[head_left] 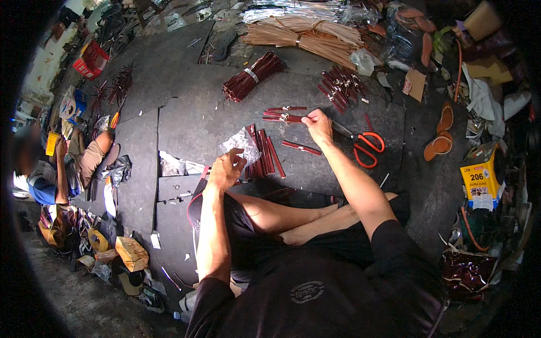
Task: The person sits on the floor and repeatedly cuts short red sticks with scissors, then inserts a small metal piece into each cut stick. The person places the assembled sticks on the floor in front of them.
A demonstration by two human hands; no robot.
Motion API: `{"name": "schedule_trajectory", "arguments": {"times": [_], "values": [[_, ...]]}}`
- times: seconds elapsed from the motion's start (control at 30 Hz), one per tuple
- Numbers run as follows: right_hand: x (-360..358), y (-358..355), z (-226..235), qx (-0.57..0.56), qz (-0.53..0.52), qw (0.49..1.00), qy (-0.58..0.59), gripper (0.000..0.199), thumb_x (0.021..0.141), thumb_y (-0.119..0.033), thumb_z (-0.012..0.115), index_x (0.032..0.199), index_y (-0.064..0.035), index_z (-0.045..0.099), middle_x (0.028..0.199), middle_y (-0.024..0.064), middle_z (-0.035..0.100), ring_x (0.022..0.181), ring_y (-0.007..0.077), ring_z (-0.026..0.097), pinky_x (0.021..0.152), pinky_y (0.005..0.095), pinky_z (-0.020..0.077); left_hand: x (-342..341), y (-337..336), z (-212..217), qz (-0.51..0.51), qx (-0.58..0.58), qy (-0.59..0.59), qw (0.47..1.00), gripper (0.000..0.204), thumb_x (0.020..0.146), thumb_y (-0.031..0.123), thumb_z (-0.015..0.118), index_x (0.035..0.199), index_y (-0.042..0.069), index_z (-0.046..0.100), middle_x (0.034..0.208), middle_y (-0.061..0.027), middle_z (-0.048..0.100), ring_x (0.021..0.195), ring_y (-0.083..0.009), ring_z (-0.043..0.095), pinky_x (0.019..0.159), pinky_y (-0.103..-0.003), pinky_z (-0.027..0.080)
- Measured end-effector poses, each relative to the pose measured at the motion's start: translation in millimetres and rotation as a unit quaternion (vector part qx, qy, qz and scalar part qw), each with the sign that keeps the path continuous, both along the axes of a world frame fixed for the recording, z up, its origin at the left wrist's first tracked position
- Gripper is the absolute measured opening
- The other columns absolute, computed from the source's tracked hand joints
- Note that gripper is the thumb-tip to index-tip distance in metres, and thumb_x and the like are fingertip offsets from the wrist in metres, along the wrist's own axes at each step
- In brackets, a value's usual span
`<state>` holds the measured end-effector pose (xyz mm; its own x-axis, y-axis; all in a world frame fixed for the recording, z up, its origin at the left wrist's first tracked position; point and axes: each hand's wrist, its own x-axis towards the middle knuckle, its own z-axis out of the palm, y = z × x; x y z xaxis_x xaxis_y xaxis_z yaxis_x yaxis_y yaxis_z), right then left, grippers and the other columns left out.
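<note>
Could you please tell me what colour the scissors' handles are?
Orange-red, on the scissors beside the right hand; head view.

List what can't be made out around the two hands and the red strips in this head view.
- Left hand: fingers curl over the strips beside the clear plastic bag; its grip is hidden.
- Right hand: fingertips cover the end of the buckled strap; whether it pinches cannot be told.
- Buckles on the strap: too small to read.
- Scissors: blades partly behind the right wrist.
- Loose red strips: overlapping, count unclear.
</note>
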<state>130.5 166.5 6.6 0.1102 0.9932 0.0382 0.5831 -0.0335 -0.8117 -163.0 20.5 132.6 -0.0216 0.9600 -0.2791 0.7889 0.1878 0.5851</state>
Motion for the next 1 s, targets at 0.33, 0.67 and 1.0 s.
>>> {"name": "schedule_trajectory", "arguments": {"times": [0.33, 0.67, 1.0], "values": [[45, 24, 94, 0.018, 0.033, 0.999, -0.034, 0.029, 0.096, -0.030, 0.057, 0.096, -0.0018, 0.066, 0.076, 0.0102, 0.069, 0.067, 0.0198, 0.067, 0.064, 0.0341, 0.0508, 9, 1, 7, -0.021, -0.038, 0.053, 0.998, 0.036, 0.090, 0.023, 0.062, 0.122, 0.007, 0.061, 0.097, -0.0171, 0.071, 0.094, -0.0335, 0.068, 0.085, -0.042, 0.053], [50, -106, 103, -0.090, 0.094, 0.990, 0.057, 0.035, 0.090, -0.033, 0.067, 0.114, -0.0074, 0.065, 0.106, 0.0130, 0.070, 0.096, 0.0265, 0.068, 0.083, 0.0369, 0.0531, 23, -3, 17, -0.062, -0.012, -0.013, 0.998, 0.032, 0.090, 0.025, 0.062, 0.116, 0.007, 0.065, 0.097, -0.0176, 0.071, 0.095, -0.0337, 0.068, 0.085, -0.042, 0.052], [-29, -150, 40, -0.055, 0.291, 0.944, -0.143, 0.041, 0.085, -0.033, 0.070, 0.102, 0.0016, 0.058, 0.109, 0.0247, 0.063, 0.098, 0.0419, 0.063, 0.080, 0.0492, 0.0515, 35, 7, -53, 0.090, -0.023, 0.066, 0.994, 0.031, 0.089, 0.034, 0.060, 0.101, 0.007, 0.071, 0.094, -0.0205, 0.071, 0.095, -0.0356, 0.068, 0.086, -0.042, 0.052]]}}
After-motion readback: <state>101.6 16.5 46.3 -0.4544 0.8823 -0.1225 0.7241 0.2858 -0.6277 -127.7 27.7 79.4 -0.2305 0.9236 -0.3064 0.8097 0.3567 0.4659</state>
